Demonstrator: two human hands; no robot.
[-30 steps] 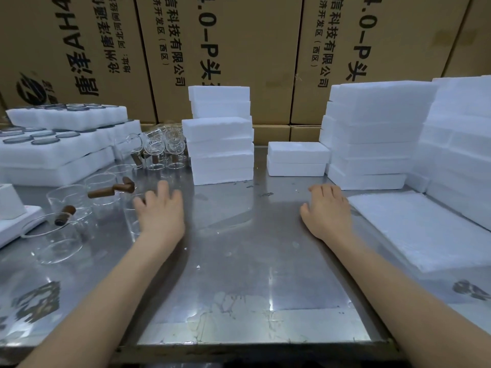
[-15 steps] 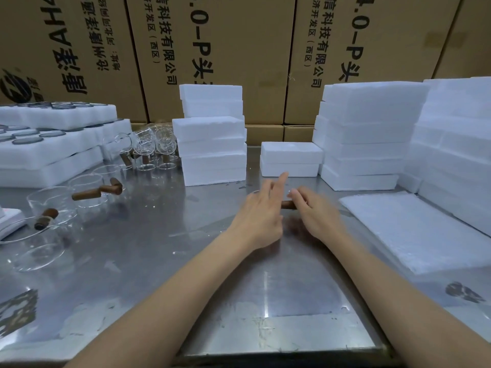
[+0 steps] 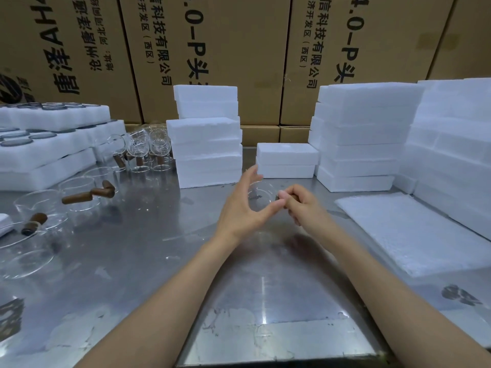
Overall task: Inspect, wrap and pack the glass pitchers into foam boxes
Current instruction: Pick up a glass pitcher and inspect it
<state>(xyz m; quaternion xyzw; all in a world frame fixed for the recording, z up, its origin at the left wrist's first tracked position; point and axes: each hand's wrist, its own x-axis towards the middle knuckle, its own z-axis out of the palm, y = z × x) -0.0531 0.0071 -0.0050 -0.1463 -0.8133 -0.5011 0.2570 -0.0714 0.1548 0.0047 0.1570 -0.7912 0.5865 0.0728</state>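
Glass pitcher [image 3: 261, 195] held above steel table [image 3: 148, 248]; wooden handle gripped in curled right hand [image 3: 305, 208]. Bowl cupped by left hand [image 3: 243, 208], fingers spread wide, between both hands.

Two bare forearms, both without sleeves, enter from the lower edge. The left hand [image 3: 240, 212] and right hand [image 3: 308, 208] are ungloved. No ring, watch or wristband shows on either. Fingernails are short and unpainted where visible.

A scuffed, glossy steel table [image 3: 265, 301] is seen; matt white foam boxes [image 3: 210, 155], clear glass pitchers [image 3: 79, 192] with wooden handles.
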